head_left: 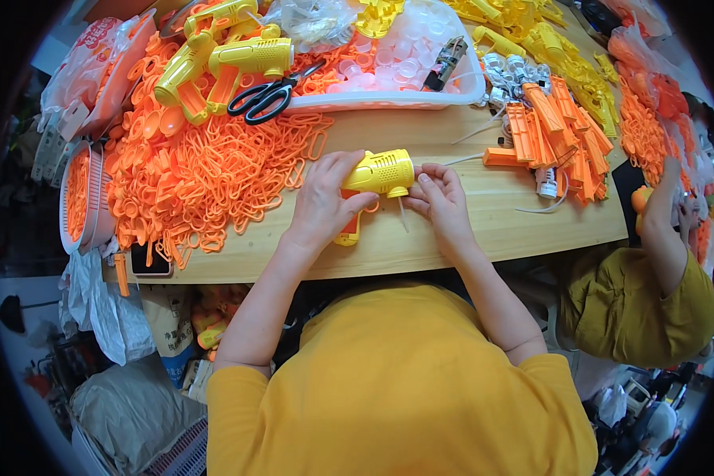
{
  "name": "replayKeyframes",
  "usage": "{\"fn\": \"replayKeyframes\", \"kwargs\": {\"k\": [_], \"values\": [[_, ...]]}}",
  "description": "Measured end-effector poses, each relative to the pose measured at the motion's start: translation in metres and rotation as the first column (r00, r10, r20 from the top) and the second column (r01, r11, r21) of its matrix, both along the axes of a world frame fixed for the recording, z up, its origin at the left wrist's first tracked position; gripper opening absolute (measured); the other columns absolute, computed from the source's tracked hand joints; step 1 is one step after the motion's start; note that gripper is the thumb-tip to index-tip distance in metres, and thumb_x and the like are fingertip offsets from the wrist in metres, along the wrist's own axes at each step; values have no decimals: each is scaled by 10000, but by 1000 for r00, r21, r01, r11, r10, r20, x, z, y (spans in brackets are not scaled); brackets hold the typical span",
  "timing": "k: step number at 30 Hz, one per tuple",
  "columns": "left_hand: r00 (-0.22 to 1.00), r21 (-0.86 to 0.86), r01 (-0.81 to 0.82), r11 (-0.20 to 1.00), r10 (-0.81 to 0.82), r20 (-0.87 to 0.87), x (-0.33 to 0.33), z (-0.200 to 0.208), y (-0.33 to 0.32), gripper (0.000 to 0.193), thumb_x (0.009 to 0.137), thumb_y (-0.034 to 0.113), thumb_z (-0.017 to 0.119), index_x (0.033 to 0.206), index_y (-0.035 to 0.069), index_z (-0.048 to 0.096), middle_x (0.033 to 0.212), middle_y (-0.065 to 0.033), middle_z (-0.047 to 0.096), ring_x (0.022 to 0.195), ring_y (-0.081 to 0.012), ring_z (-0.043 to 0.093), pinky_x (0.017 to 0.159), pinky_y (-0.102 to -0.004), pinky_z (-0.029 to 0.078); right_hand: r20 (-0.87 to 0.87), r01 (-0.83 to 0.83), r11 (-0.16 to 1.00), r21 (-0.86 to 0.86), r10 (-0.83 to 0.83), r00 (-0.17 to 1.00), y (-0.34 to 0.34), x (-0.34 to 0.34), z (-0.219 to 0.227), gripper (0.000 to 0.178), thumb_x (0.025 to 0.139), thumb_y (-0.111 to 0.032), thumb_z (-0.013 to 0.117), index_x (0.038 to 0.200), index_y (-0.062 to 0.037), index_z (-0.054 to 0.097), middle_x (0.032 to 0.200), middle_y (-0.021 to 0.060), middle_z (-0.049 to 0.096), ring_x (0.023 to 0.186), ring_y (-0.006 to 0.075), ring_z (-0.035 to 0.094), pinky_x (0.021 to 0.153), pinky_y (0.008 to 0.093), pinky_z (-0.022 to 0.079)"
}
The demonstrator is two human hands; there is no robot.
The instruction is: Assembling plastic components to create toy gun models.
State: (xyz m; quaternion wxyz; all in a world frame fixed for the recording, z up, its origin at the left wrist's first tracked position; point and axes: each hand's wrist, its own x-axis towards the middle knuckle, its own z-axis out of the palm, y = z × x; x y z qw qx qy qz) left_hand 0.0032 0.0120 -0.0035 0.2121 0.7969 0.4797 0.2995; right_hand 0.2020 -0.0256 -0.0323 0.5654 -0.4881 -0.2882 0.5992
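Note:
A yellow toy gun [382,173] with a vented barrel lies sideways over the near middle of the table. My left hand [325,190] is wrapped round its rear end, and the grip with an orange part shows below the palm. At the muzzle, my right hand [440,198] has thumb and fingers pressed together; what lies between them is too small to make out. A thin pale tube [403,214] hangs below the barrel. Several finished-looking yellow toy guns [250,55] rest on the orange heap at the far left.
Orange loop-shaped parts [214,170] cover the left of the table. Black-handled scissors [268,99] lie by a white tray [341,101] of clear caps. Orange blocks with tubes [547,131] and yellow shells [567,63] are piled right. A co-worker [642,293] sits to the right.

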Motion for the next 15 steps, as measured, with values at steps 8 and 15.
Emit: {"fn": "replayKeyframes", "kwargs": {"k": [8,15], "values": [[989,371,107,923,-136,54,15,9,-22,659,602,75,814,1220,94,585,1232,-127,527,1108,-348,511,946,-422,450,-76,-159,976,145,171,982,-2,1,10,484,879,-281,655,1246,-56,434,1073,92,572,888,156,593,720,302,530],[940,292,20,956,-118,321,16,16,-31,534,789,183,745,1255,31,532,1233,-150,518,1109,-293,518,947,-364,445,104,-136,959,249,113,988,-14,-1,20,470,861,-217,665,1243,-60,441,1021,80,585,857,135,595,690,261,521]]}}
